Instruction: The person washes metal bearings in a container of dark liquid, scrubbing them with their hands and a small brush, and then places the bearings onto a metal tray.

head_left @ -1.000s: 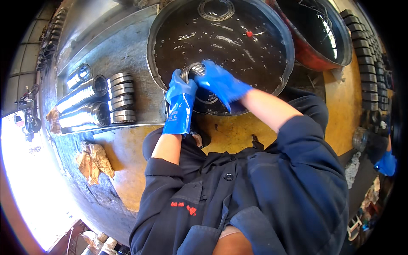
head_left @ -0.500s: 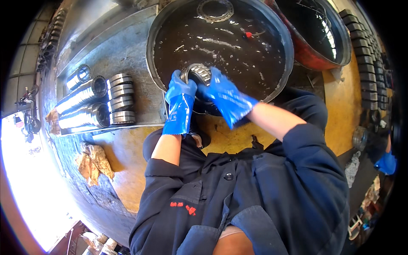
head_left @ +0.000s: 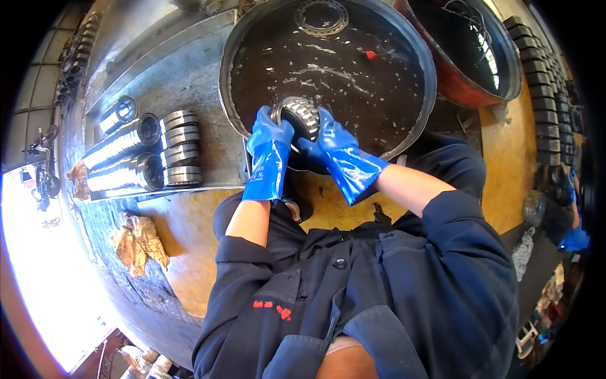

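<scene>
Our left hand (head_left: 271, 134) and right hand (head_left: 334, 138) pinch 1 roller bearing (head_left: 305, 115) over a basin (head_left: 431, 88) of dark liquid (head_left: 265, 79). It seems unfinished, as does 1 ring (head_left: 322, 31) in the basin; stacked rings (head_left: 181, 132) on the worktop (head_left: 218, 136) may be done.

A red drum (head_left: 451, 79), open-topped and dark inside, stands at upper right. To its right, dark ring-shaped parts (head_left: 548, 114) form stacked columns. The floor (head_left: 505, 183) is partly yellow. Crumpled brown paper (head_left: 140, 245) lies on it at left. Farther left, a motorcycle (head_left: 45, 170) stands near a brightly lit area. A crumpled pale sheet (head_left: 522, 252) is located at right, below the columns
</scene>
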The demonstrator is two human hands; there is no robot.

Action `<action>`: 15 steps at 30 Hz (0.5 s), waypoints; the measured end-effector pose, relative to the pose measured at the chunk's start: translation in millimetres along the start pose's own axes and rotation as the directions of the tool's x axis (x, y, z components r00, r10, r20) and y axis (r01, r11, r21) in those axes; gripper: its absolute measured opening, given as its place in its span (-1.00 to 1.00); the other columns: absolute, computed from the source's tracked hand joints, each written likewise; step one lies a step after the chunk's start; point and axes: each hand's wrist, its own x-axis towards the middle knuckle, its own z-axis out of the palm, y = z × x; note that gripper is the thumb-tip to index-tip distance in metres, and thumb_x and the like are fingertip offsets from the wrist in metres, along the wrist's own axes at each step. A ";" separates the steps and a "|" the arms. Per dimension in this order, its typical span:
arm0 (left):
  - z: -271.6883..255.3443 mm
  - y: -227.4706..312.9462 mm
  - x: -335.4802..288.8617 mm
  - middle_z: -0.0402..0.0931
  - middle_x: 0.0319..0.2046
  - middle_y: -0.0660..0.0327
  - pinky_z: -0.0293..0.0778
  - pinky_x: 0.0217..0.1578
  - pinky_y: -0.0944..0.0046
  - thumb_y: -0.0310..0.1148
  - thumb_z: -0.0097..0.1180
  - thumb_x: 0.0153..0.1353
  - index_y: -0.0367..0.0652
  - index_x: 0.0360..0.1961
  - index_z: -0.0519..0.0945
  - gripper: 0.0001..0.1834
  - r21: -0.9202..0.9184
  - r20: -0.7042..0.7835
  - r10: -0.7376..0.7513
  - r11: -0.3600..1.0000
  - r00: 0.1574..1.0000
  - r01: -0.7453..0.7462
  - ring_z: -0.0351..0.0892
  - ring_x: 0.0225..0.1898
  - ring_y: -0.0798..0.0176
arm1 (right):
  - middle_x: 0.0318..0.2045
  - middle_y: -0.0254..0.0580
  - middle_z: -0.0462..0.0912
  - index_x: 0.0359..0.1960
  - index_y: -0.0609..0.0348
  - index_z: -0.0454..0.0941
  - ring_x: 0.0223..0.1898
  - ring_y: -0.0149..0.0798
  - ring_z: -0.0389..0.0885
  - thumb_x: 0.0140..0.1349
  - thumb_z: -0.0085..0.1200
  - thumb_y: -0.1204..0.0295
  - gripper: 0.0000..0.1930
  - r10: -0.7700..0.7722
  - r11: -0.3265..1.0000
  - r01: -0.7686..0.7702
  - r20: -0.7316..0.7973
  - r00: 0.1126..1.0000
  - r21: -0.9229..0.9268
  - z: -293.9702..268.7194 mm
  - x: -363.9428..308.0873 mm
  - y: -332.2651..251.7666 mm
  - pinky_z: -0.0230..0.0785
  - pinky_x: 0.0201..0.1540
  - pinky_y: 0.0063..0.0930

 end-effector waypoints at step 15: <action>-1.8 10.0 -0.2 0.56 0.33 -0.16 0.46 0.36 -0.05 -0.12 0.17 0.22 -0.10 0.44 0.47 -0.26 -0.010 0.035 -0.006 1.000 0.999 0.007 0.59 0.32 -0.25 | 0.22 0.27 0.66 0.55 0.12 0.25 0.31 0.23 0.63 0.21 0.30 -0.10 -0.04 0.003 0.998 0.001 -0.079 0.997 0.058 21.1 10.2 17.0 0.45 0.41 -0.03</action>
